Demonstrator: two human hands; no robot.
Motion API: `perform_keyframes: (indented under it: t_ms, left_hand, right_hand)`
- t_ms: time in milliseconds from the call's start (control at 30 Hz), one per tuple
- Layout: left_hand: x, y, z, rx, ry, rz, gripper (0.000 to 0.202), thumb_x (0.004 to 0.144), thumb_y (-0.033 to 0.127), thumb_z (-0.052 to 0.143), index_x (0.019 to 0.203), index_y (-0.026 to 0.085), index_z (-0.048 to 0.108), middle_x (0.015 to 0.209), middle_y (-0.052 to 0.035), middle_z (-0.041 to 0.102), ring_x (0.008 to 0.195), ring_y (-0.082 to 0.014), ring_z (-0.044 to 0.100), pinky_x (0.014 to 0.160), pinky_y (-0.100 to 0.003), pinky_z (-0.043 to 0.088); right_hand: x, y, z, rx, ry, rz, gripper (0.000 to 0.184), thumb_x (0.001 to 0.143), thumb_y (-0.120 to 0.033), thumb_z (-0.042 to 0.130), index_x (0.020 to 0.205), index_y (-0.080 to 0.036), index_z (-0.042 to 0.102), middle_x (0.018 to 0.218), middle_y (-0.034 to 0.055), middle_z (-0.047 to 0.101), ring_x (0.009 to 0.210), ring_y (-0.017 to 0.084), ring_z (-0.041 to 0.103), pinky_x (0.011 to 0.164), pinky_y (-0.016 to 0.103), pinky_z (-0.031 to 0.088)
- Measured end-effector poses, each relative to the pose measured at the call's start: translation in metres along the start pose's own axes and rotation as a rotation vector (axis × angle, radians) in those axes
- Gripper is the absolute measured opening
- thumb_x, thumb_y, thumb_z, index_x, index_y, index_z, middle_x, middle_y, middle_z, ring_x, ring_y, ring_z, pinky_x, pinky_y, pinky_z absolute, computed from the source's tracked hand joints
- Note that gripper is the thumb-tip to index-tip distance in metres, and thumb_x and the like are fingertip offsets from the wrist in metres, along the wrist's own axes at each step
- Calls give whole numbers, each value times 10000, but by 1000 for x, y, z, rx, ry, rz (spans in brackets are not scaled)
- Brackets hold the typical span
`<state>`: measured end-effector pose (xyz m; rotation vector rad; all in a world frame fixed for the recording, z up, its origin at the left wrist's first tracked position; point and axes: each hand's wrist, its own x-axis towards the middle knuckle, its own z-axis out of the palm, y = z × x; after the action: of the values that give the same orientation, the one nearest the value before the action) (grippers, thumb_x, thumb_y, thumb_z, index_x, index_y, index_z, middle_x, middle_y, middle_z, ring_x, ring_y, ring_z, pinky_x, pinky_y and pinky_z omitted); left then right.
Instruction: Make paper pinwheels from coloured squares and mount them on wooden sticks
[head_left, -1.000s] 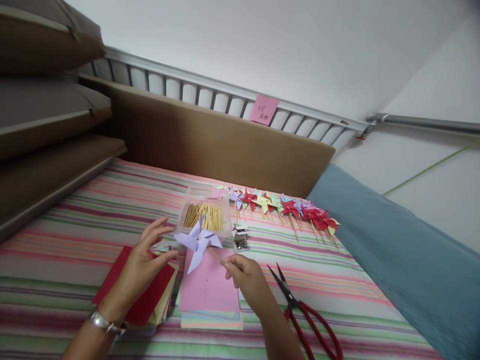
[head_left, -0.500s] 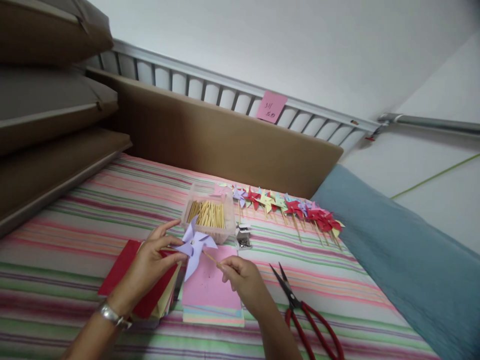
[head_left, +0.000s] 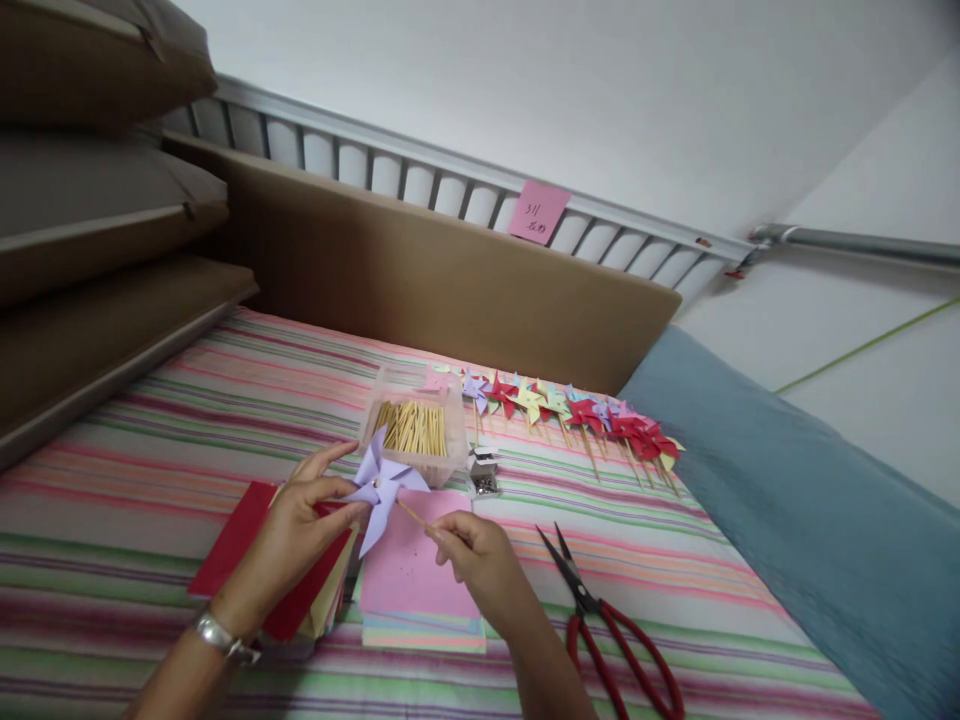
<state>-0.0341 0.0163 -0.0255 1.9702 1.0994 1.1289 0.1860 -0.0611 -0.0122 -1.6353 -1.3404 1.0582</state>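
Note:
A lilac paper pinwheel [head_left: 382, 482] on a thin wooden stick hangs just above the striped cloth. My left hand [head_left: 300, 525] pinches one of its blades between thumb and fingers. My right hand [head_left: 469, 545] is closed on the lower end of the stick. Under both hands lie a pink-topped stack of paper squares [head_left: 416, 585] and a red-topped stack [head_left: 259, 555]. A clear plastic box of wooden sticks [head_left: 412, 430] stands right behind the pinwheel.
A row of several finished pinwheels [head_left: 577, 412] lies at the back right. Red-handled scissors [head_left: 607, 625] lie open to the right of my right arm. A small box of metal pins [head_left: 484, 478] sits beside the stick box. A brown board [head_left: 450, 290] and a blue cushion [head_left: 787, 510] border the cloth.
My left hand has closed onto a blade of the pinwheel. The pinwheel has shifted slightly left and lower, towards me. My right hand keeps hold of the stick.

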Motion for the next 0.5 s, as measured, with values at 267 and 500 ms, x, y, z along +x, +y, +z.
perform_keyframes:
  t_ms: [267, 500]
  left_hand:
    - [2, -3, -1, 13, 14, 13, 167, 793, 371, 645, 699, 271, 740, 1266, -72, 601, 1241, -299, 477, 1035, -505, 359]
    - [3, -1, 0, 29, 63, 2, 174, 768, 419, 662, 731, 266, 736, 1286, -70, 591, 1250, -302, 471, 1058, -503, 341]
  right_hand:
    - [0, -1, 2, 11, -2, 4, 212, 823, -313, 567, 676, -167, 609, 585, -19, 581, 452, 83, 411, 458, 205, 328]
    - [2, -1, 3, 109, 21, 24, 177, 793, -287, 602, 677, -157, 633, 560, -28, 586, 434, 72, 407, 447, 202, 316]
